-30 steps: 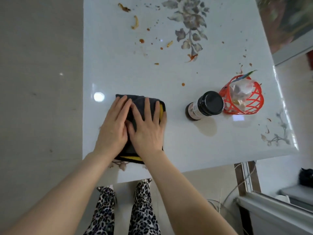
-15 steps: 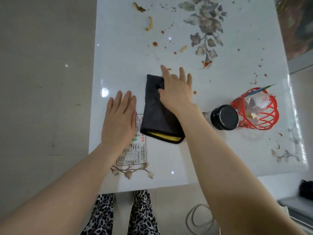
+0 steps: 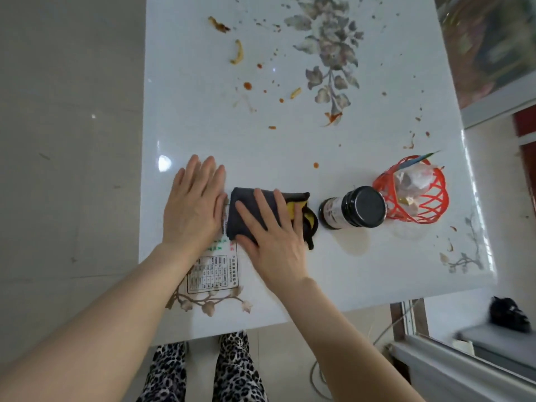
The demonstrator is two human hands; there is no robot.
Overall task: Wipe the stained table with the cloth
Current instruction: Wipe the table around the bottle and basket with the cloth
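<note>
my right hand [image 3: 275,242]: flat, palm down on the folded dark grey cloth [image 3: 249,210], fingers spread, pressing it rather than pinching. Nothing curled around it, so it's a push-grip at best.

my left hand [image 3: 193,207]: also flat and released, resting on the bare table [image 3: 362,134] just left of the cloth, thumb side about touching the cloth's left edge. Holding nothing.

where the cloth is: near-middle of the white table, under my right palm. The yellow inner layer and black trim poke out on its right side, towards the dark-lidded jar [image 3: 355,208].

which way the mess lies: pretty much all of it is on the far side of the cloth. Orange sauce spots [image 3: 247,85] and food scraps [image 3: 237,52] sit well apart from my hand, up towards the printed grey flower pattern [image 3: 330,53]. One lone orange dot [image 3: 316,165] is closer, far-right of the cloth.

cloth's long axis: hard to call since my hand covers a lot of it, looks roughly left-right as it lies.

nearer hand: right one, obviously, it's already on it.

so I reckon: the stroke has to go away from me, pushing forward. Jar and the red wire basket [image 3: 417,204] sit close on the right, so sweeping sideways that way looks risky.

progress guess: barely started, stains look untouched.
</note>
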